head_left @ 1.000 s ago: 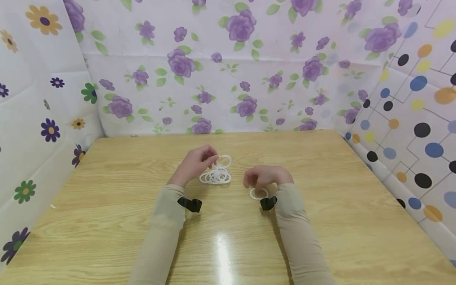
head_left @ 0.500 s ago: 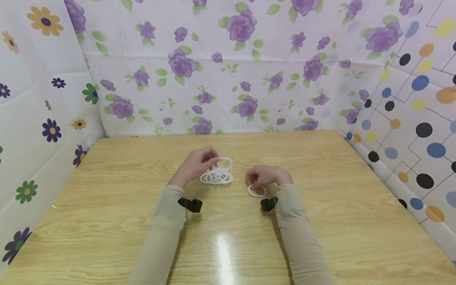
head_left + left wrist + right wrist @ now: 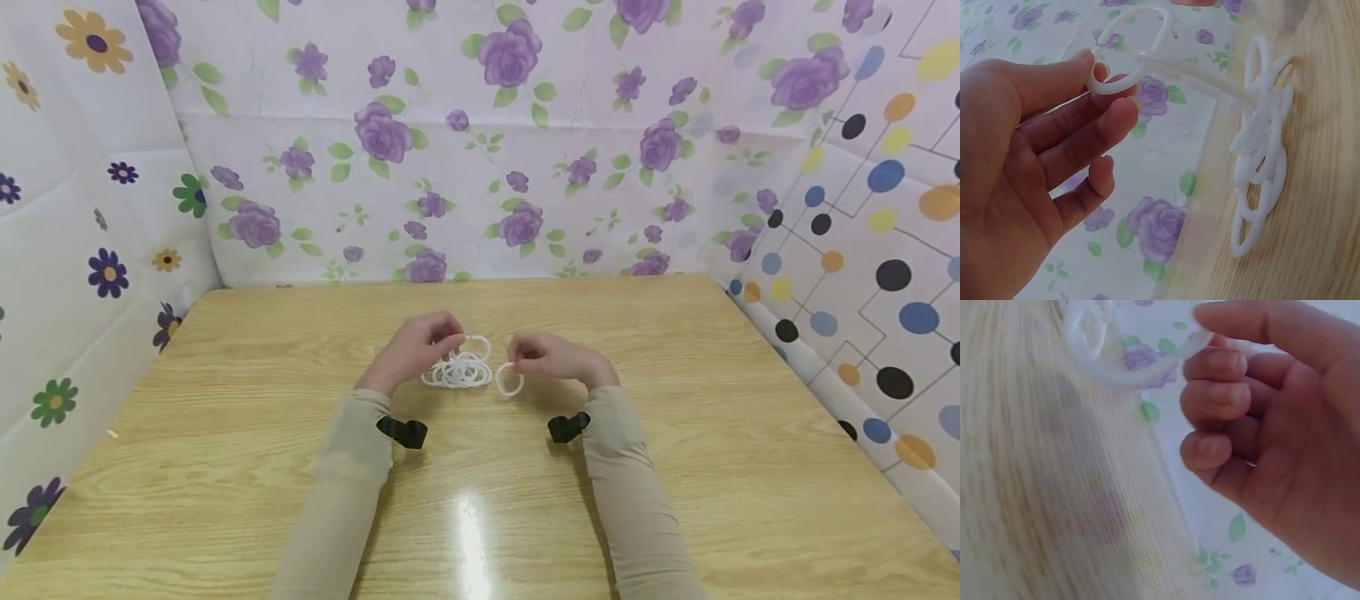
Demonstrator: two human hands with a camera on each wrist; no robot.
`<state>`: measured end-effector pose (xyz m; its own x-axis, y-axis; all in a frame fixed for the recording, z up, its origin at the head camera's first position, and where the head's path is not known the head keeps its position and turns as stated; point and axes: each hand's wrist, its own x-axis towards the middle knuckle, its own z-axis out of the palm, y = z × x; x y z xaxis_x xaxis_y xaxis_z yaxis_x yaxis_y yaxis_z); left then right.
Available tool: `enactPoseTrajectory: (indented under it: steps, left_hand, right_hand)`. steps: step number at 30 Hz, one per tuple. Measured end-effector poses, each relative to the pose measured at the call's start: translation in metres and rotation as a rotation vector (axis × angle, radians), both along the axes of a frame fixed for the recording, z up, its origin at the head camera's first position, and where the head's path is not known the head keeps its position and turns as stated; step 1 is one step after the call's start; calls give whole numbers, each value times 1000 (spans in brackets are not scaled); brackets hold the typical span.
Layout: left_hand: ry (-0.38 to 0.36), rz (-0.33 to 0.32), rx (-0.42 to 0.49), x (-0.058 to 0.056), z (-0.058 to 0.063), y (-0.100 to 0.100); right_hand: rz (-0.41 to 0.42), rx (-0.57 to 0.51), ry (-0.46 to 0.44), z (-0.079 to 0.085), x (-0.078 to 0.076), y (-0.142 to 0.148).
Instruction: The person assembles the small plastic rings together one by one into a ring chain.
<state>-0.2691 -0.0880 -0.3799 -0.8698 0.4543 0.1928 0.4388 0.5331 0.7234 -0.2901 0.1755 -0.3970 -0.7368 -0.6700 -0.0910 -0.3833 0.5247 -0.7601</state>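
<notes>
My left hand (image 3: 416,348) pinches the end link (image 3: 1119,85) of a white plastic chain between thumb and index finger, its other fingers loosely bent. A second link hangs through it and leads down to the heaped chain links (image 3: 457,372) on the table. A small gap shows in the pinched link's side in the left wrist view. Just right of the heap, my right hand (image 3: 555,358) holds one loose white link (image 3: 509,394) by thumb and index fingertips. This link hangs above the wood, close to the chain, and looks blurred in the right wrist view.
The wooden table (image 3: 262,467) reaches back to a cloth wall (image 3: 450,200) with purple flowers. Patterned cloths also stand along the left and right sides. A tiny pale scrap (image 3: 112,434) lies near the left edge.
My right hand has picked the loose link up off the table and brought it forward and left, beside the chain. The left hand keeps its pinch on the end link, barely shifting.
</notes>
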Motion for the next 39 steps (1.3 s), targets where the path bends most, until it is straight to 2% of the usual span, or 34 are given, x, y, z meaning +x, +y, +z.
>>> enactPoseTrajectory:
  steps: [4,10,14,18,21,25,33,39]
  left_hand:
    - [-5,-15,-5,1,-1,3]
    - [-17,16,-36,3,0,5]
    - [-16,4,-14,2,-1,7]
    - [-27,-2,14,1,-4,8]
    - [-42,9,24,-1,-6,9]
    - [-70,18,37,-2,-7,10]
    - [-93,23,76,0,-6,11]
    - [-86,32,109,1,-4,10]
  right_hand:
    - [-110,-70,68,2,-1,-2]
    - [-304,-190,166,6,-2,-6]
    - [-406,-271,176,9,0,-13]
    - [-465,-367,153,12,1,-23]
    - [-471,-426,133,13,2,-30]
    - [-434,-465,132,14,2,-36]
    - [-341,-479,108,14,6,-39]
    - [-324,-464,113,14,7,-42]
